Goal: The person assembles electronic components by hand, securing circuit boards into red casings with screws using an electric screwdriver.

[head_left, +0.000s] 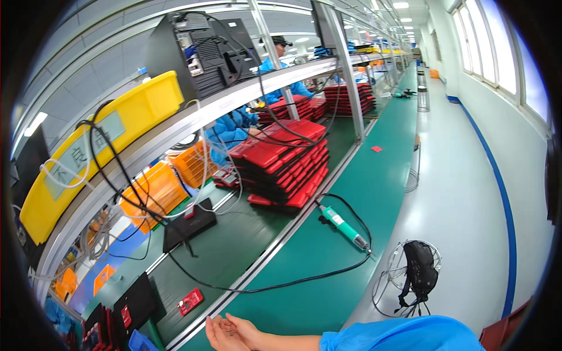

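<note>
My left hand (219, 336) and my right hand (248, 333) meet at the lower edge, cupped against each other with fingers curled. Tiny dark bits seem to lie between them, too small to name. Just left of them, a red circuit board (190, 301) rests on the dark green conveyor belt (234, 257). On the teal bench top (304, 304), farther right, lies a green electric screwdriver (342, 227), its black cable looping back toward the belt.
Stacked red trays (287, 167) stand on the belt. Beyond it are orange crates (155, 190) and a co-worker in blue (228, 131). A yellow bin (105, 152) sits on the shelf above, with cables hanging down. A stool with a black bag (418, 269) stands on the floor at right.
</note>
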The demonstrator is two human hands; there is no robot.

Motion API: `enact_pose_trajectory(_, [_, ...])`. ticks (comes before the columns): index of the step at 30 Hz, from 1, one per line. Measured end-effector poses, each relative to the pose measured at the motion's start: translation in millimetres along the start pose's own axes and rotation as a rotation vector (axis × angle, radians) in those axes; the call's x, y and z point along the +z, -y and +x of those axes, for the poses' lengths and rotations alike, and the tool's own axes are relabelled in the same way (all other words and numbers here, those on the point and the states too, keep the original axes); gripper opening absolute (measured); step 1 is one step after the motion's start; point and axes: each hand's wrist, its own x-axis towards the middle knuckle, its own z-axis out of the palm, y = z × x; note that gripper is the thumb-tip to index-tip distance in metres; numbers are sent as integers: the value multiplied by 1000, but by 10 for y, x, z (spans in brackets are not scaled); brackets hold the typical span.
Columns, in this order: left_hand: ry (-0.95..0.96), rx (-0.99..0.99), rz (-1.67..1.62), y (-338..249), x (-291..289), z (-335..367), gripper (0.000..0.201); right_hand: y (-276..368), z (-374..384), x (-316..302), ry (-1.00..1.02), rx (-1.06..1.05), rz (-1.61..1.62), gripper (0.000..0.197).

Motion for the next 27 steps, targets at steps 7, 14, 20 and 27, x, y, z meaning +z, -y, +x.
enact_pose_trajectory(7, [126, 189, 106, 68, 309, 102, 54, 110, 253, -207, 170, -63, 25, 27])
enact_pose_trajectory(14, [174, 143, 467, 26, 164, 131, 53, 76, 145, -66, 133, -13, 53, 24])
enact_pose_trajectory(20, [353, 371, 861, -25, 247, -44, 44, 115, 196, -329, 186, 123, 50, 33])
enact_pose_trajectory(27, [160, 420, 555, 71, 185, 55, 55, 77, 58, -33, -31, 15, -139, 21])
